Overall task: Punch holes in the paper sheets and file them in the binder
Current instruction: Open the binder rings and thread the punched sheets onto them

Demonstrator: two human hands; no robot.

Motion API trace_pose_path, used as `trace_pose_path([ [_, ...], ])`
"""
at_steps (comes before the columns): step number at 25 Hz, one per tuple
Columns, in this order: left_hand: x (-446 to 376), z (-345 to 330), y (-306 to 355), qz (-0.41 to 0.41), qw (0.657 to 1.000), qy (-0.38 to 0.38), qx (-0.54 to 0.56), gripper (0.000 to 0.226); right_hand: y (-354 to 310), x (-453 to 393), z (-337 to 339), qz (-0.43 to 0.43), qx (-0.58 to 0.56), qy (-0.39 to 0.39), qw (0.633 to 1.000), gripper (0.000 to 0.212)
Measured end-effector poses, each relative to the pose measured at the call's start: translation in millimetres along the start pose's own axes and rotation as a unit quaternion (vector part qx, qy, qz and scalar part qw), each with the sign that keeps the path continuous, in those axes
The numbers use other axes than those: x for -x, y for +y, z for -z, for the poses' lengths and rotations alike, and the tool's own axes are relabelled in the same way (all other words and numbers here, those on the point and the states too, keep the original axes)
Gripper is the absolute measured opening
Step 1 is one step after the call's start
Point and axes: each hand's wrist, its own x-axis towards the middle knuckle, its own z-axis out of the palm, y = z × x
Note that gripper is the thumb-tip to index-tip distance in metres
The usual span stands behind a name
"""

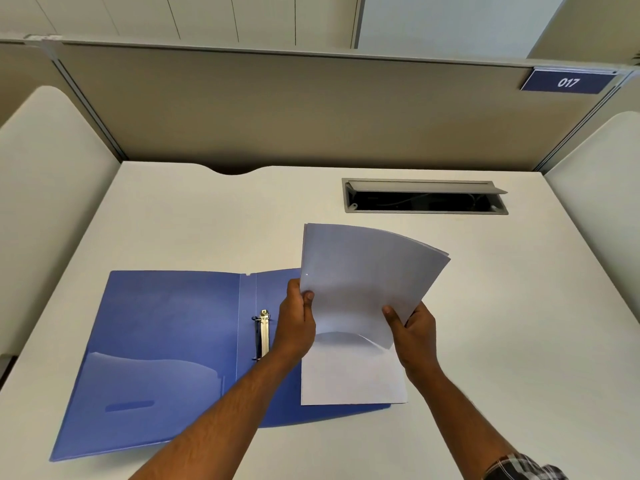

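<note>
- White paper sheets (363,282) are what we are seeing first: a sheaf held up above the desk, bowing backward so that its top edge is fanning out toward the far right.
- We are seeing the left hand (296,322) gripping the sheaf's lower left edge, thumb curled over the front and fingers hidden behind.
- We are seeing the right hand (414,329) pinching the lower right corner of the sheaf, thumb on the front face and fingers curled behind.
- We are noticing a single sheet (353,372) lying flat below the raised sheaf, resting on the right half of the binder, its near edge almost reaching the binder's near edge.
- We are looking at the blue binder (166,341) lying open and flat on the desk, its left cover bare and its right cover mostly hidden by paper and arms.
- We are seeing the metal ring mechanism (263,336) sitting just right of the spine, beside the left wrist; whether its rings are open we cannot tell.
- We are finding all of this lying on a white desk (502,323), with a grey cable tray (424,197), its lid tipped up, set in the surface beyond the sheaf.
- We are reading "017" on a blue number plate (568,82) fixed high on the beige partition (311,109) behind.
- We are glimpsing a plaid sleeve (519,467) on the right arm.
</note>
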Motion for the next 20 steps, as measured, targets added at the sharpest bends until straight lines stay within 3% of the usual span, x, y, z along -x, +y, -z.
trace_pose_path([
  [20,-2,11,8,0.012,0.998,-0.018,-0.062,0.025,2,-11,3,0.004,-0.049,-0.015,0.999,0.03],
])
